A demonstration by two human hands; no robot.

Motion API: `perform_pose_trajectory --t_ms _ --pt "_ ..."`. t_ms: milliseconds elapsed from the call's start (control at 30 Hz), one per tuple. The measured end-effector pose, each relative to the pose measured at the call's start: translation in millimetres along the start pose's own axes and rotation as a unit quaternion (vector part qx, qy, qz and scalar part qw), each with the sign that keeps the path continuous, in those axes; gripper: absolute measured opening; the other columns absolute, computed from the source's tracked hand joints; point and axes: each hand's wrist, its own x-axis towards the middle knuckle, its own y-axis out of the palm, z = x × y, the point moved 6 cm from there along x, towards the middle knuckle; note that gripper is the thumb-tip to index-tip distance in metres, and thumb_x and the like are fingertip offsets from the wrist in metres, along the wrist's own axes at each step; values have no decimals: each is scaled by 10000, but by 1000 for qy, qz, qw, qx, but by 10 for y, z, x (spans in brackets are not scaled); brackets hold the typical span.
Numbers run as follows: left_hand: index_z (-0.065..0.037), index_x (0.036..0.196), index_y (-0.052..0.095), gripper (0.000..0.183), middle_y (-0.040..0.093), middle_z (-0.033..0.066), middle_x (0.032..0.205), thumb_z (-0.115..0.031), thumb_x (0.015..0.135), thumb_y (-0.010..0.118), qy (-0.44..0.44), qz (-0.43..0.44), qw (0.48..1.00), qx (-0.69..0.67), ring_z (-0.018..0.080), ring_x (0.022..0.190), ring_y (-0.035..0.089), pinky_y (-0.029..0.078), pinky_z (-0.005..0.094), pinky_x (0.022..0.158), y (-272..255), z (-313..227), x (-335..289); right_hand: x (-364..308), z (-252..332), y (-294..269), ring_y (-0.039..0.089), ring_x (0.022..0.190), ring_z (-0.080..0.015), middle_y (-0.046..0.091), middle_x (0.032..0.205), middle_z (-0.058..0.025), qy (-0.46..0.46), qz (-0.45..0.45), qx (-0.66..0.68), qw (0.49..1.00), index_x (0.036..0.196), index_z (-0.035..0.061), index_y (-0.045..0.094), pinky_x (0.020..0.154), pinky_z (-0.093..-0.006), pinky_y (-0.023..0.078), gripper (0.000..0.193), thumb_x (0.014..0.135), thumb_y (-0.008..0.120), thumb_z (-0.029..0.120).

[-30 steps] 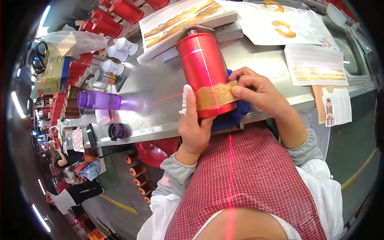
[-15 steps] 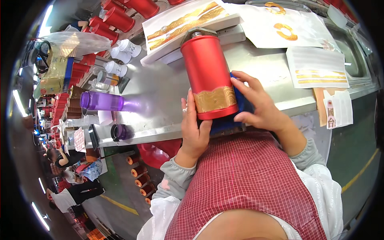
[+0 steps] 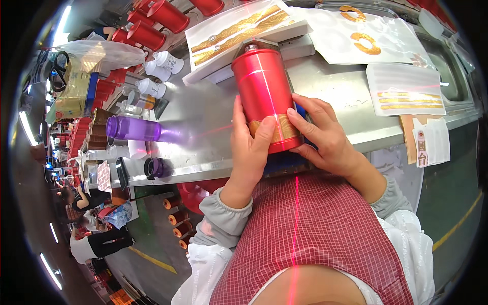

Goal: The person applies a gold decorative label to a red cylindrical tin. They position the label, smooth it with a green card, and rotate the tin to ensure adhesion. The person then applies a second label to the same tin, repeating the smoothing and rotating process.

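Note:
A red cylindrical bottle (image 3: 258,84) lies in front of me at the table's near edge, its narrow neck pointing away. Around its lower end runs a gold patterned band (image 3: 284,129), partly covered by my fingers. My left hand (image 3: 250,145) grips the left side, thumb pressed on the band. From the right, my right hand (image 3: 325,133) holds the bottle's lower end, fingers on the band and thumb by the base rim. Some blue material (image 3: 284,163) shows under the bottle. A thin red laser line falls along the bottle and my apron, with another crossing it.
Sheets of gold wavy strips (image 3: 239,33) lie beyond the bottle; sheets with gold rings (image 3: 366,43) and straight gold strips (image 3: 406,96) are at the right. A purple tumbler (image 3: 133,128), white bottles (image 3: 152,87) and a black-purple lid (image 3: 153,168) stand left. A sink (image 3: 450,71) is far right.
My left thumb has moved up onto the gold band. My right hand, spread beside the bottle before, has closed onto its lower end. The red laser lines have appeared.

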Motion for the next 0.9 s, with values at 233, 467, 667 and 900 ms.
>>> perform_pose_trajectory --t_ms 233,467,667,900 --pt "78 1515 22 892 282 204 1518 -350 972 586 -1 54 997 -53 261 1387 336 292 354 1127 -36 10 -59 -6 6 -2 457 1227 -419 439 1410 -211 3 -6 9 1000 1337 62 546 1033 -486 411 727 664 811 141" --pt "79 1508 64 856 321 191 1493 -354 978 576 -10 29 999 -29 251 1354 381 322 350 1109 1 1 -18 -10 2 7 450 1237 -432 428 1413 -230 1 -4 12 1000 1336 55 545 1044 -491 398 721 669 807 137" --pt "78 1509 69 890 321 190 1493 -377 961 601 -2 21 995 -98 249 1351 383 322 352 1109 -52 64 -27 -27 -69 -171 531 1198 -328 524 1342 -208 62 -18 133 989 1370 41 506 1002 -425 441 631 795 752 122" --pt "97 1501 63 947 334 208 1477 -343 921 668 -3 14 998 -62 241 1317 424 362 347 1080 -24 58 -11 90 -217 -235 605 866 -95 659 986 -58 267 31 331 905 1242 19 572 766 -269 505 332 925 582 118"
